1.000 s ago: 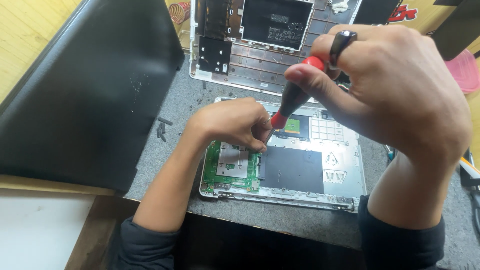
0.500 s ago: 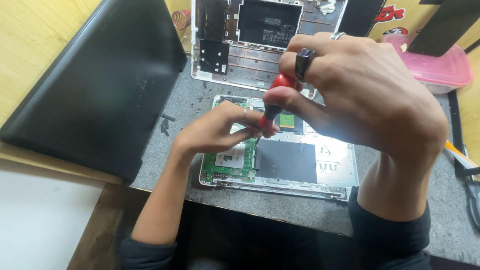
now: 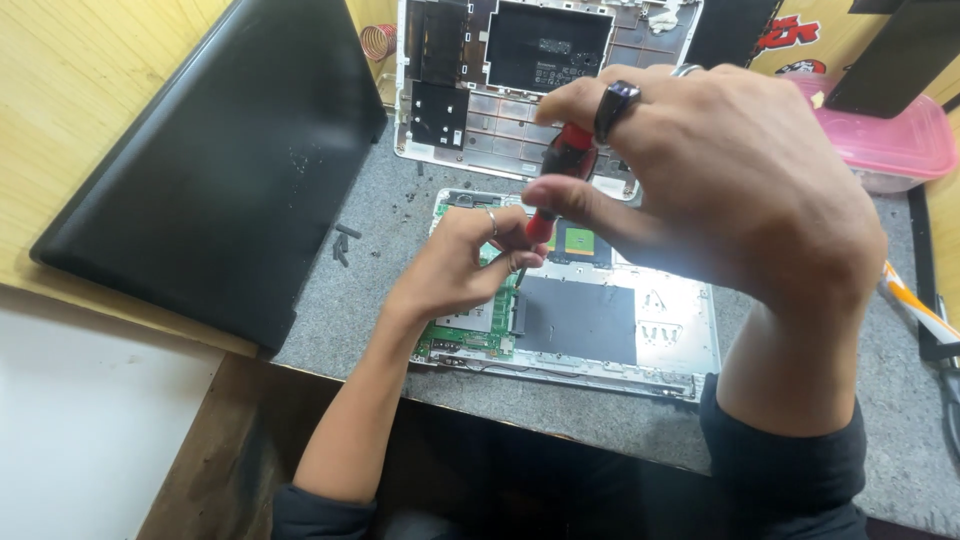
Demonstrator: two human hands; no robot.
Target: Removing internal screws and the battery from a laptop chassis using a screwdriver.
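Observation:
An opened silver laptop base (image 3: 660,340) lies on the grey mat, showing a green circuit board (image 3: 470,335) at its left and a black pad (image 3: 578,318) in the middle. My right hand (image 3: 720,170), wearing a black ring, grips the red-and-black handle of a screwdriver (image 3: 562,165) that points down at the board. My left hand (image 3: 455,265) rests on the board with its fingertips pinched around the screwdriver's lower shaft. The tip is hidden behind those fingers.
A large black laptop lid (image 3: 210,160) leans at the left. A white laptop bottom cover (image 3: 520,80) lies beyond the base. A pink plastic box (image 3: 885,140) stands at the right, small black parts (image 3: 343,245) lie on the grey mat (image 3: 360,310), and an orange tool (image 3: 915,305) sits at the right edge.
My right hand has stayed on the screwdriver handle and turned slightly. The left hand keeps steadying the shaft on the board. The view has shifted a little.

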